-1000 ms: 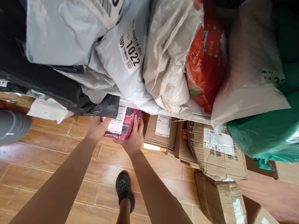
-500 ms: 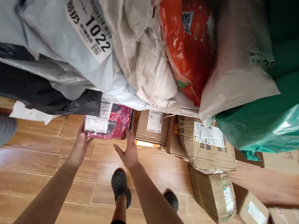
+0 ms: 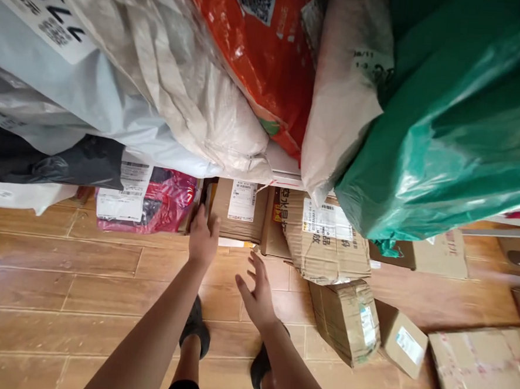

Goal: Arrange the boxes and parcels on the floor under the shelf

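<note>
Overhanging bags (image 3: 194, 114) seemingly crowd the boxes (image 3: 240, 211); floor (image 3: 82, 283) lies open.

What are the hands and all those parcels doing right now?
left hand: open, touching the small brown box's corner
right hand: open, empty, above the floor
small brown box: closed, labelled, under the shelf
pink parcel: sealed, lying on the floor
crumpled box: dented, taped shut
green bag: bulging over the shelf edge

I take the cardboard box (image 3: 240, 210) under the shelf edge (image 3: 287, 175) as my landmark. My left hand (image 3: 202, 238) touches its left front corner; my right hand (image 3: 258, 291) hovers in front of it, apart. A labelled pouch (image 3: 147, 202) lies just left of it. A crumpled carton (image 3: 328, 237) leans right of it, with two smaller boxes (image 3: 344, 320) before that. Sacks (image 3: 195, 102) are piled above it.
</note>
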Demonstrator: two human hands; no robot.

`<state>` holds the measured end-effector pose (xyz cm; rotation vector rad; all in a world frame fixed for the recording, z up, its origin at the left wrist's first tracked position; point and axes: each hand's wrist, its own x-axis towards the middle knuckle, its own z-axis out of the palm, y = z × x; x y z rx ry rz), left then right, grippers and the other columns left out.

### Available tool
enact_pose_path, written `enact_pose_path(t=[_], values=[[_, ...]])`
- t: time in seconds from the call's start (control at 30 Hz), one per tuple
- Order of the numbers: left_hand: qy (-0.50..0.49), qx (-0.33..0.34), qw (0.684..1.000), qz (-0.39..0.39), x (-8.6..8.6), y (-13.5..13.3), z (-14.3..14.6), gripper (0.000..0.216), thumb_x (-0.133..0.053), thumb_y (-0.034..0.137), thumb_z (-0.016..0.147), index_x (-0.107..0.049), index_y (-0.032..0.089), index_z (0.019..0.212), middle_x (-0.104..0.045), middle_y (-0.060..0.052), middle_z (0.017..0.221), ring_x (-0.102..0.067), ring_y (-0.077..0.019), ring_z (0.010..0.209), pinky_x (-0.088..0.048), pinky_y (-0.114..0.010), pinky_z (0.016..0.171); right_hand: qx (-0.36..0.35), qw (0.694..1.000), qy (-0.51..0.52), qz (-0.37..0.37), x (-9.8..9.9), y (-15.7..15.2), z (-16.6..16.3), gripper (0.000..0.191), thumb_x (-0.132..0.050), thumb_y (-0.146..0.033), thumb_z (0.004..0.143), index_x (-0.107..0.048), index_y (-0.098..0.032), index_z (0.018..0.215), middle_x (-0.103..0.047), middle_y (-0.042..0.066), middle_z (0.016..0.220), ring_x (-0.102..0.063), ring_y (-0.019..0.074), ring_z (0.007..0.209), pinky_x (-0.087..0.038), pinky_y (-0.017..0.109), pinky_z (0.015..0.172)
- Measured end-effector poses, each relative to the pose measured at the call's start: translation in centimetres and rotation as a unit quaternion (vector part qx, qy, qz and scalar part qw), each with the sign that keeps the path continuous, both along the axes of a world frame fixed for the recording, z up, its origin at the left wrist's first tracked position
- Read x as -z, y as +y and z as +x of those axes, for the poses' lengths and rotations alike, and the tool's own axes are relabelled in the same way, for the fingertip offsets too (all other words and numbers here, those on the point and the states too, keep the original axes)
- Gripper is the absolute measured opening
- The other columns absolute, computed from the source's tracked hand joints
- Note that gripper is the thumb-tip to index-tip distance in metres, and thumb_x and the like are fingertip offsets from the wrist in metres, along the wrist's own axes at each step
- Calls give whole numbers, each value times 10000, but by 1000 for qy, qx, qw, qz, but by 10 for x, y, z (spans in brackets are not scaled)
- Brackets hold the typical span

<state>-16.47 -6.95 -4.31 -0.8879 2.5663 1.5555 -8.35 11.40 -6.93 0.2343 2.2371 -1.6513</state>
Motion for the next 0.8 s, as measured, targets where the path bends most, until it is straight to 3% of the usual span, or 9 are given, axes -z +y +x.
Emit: enact_pose_path(t=[0.1,0.2,0.4,0.53,0.6,0.67,0.73,0.8], values=[[9,-9,999,42,21,0,-8,645,-451,525,897,-466,144,1417,-485,-175,1485,-438,-316,1383,-298,-472,1191,164,979,-120,2,15,-35,-25,715,-608,-647,739,-492,-161,1252,-484,224,1391,-426,334,1367,-405,543,1103],[40,-46,998,29,32,6,4,607,-401,545,917,-505,171,1383,-504,-140,1479,-454,-267,1373,-319,-414,1188,243,960,-139,-28,20,-56,-43,732,-575,-707,714,-516,-175,1213,-523,195,1361,-436,304,1357,-398,473,1110],[52,-135,990,-3,33,16,23,495,-368,458,948,-568,188,1312,-607,-126,1355,-535,-234,1273,-397,-373,1123,194,971,-116,-71,8,-54,-54,695,-495,-754,751,-586,-178,1127,-667,153,1111,-619,291,1092,-462,470,1001],[5,-194,981,-15,30,11,30,377,-461,379,903,-647,181,1165,-693,-145,1125,-618,-284,1093,-455,-463,1024,172,977,-67,-105,8,-54,-52,594,-503,-690,778,-596,-222,1131,-637,118,1190,-619,243,1076,-491,425,968],[-10,-223,975,-5,27,9,33,315,-512,371,868,-676,185,1063,-707,-116,991,-642,-272,988,-480,-456,971,168,973,-72,-142,9,-52,-46,531,-578,-617,746,-608,-239,1117,-643,90,1172,-605,229,1113,-487,396,981],[-13,-262,965,2,17,12,37,279,-548,380,838,-672,173,978,-684,-92,914,-641,-251,935,-491,-434,943,190,956,-139,-174,7,-42,-35,477,-693,-488,652,-631,-245,1058,-681,58,1053,-620,236,1098,-477,396,996],[-7,-315,949,-26,0,24,40,315,-618,413,782,-639,159,966,-627,-79,914,-607,-246,959,-473,-439,961,278,920,-208,-181,0,-19,-22,416,-696,-399,610,-635,-244,991,-695,43,984,-649,246,1033,-487,420,977],[43,-325,944,-34,-24,45,41,399,-664,462,736,-600,167,998,-564,-59,941,-564,-228,958,-462,-440,962,410,874,-207,-156,-15,19,-11,368,-589,-419,672,-608,-242,994,-683,58,1039,-655,237,991,-509,432,933]])
